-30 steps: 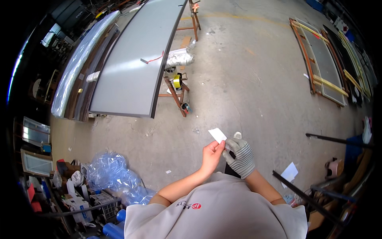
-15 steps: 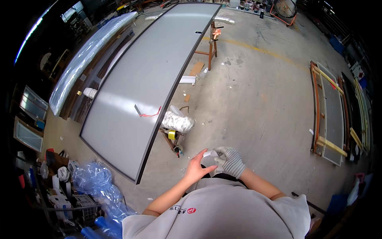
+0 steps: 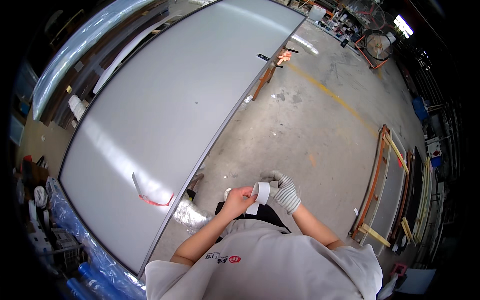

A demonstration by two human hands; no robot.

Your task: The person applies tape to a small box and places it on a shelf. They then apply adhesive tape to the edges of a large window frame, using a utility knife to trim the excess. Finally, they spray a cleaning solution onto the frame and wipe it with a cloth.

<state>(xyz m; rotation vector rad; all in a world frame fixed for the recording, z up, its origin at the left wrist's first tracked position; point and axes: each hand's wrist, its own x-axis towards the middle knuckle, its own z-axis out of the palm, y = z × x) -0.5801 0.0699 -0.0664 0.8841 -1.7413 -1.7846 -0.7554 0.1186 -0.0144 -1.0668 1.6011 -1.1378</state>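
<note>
A curled white strip (image 3: 262,192), like a piece of tape or paper, hangs in front of my waist. My bare left hand (image 3: 239,201) pinches it between thumb and fingers. On its other side my right hand (image 3: 286,194), in a grey striped work glove, has its fingers bent round the strip's edge; the fingertips are partly hidden. To the left of both hands lies a big grey panel (image 3: 150,120) with a dark frame. On it rest a thin grey strip (image 3: 136,185) and a red string or ribbon (image 3: 155,202).
Foil-wrapped padding (image 3: 191,216) and a brown trestle (image 3: 264,84) show at the panel's right edge. Framed panels with wooden battens (image 3: 385,187) lie on the right. A fan (image 3: 378,47) stands far right. Blue plastic film (image 3: 75,220) lies at the lower left.
My view has turned and come nearer the panel, which now fills more of the left. The white strip has opened into a visible loop, and my left fingers have closed on it.
</note>
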